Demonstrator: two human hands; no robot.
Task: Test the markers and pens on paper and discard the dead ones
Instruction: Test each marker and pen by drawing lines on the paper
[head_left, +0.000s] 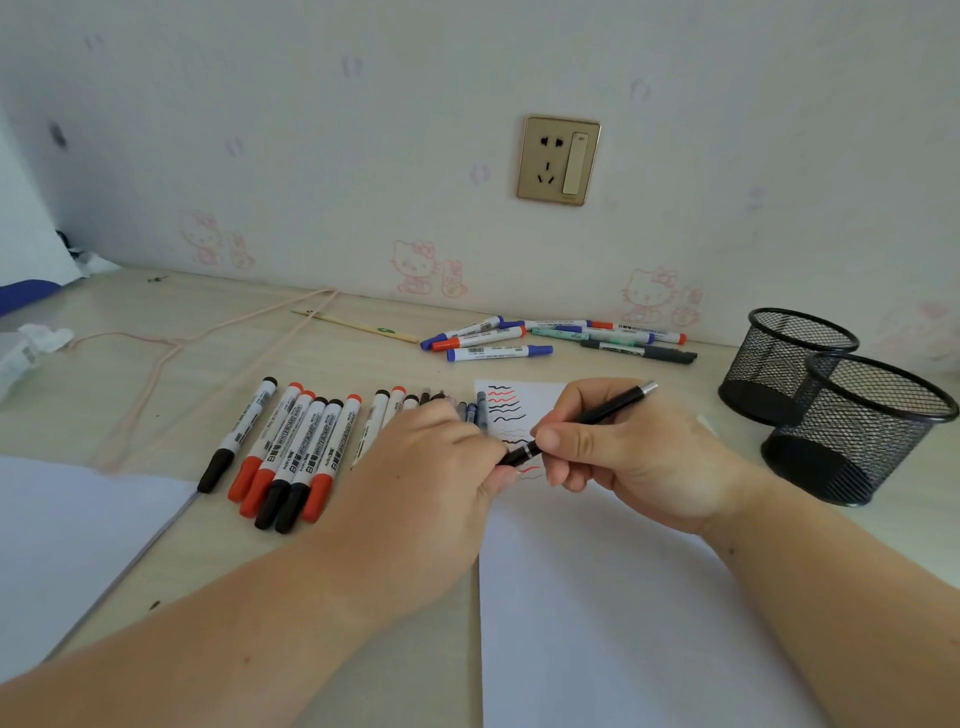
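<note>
— Where's the pen (582, 421)?
— Over the paper (597, 597), right hand (628, 457) gripping its barrel, left hand (431, 467) pinching the lower end (cap, probably). Markers (291, 447) lie left of both.

Glossy black pen (576, 423), matt, seemingly wooden desk (363, 597).

Two bare forearms reach in from the bottom edge toward the sheet of paper (597, 597); no sleeves, watch or rings show. The left hand (431, 467) and right hand (639, 457) have short nails, apparently unpainted, though blur makes that uncertain
</note>
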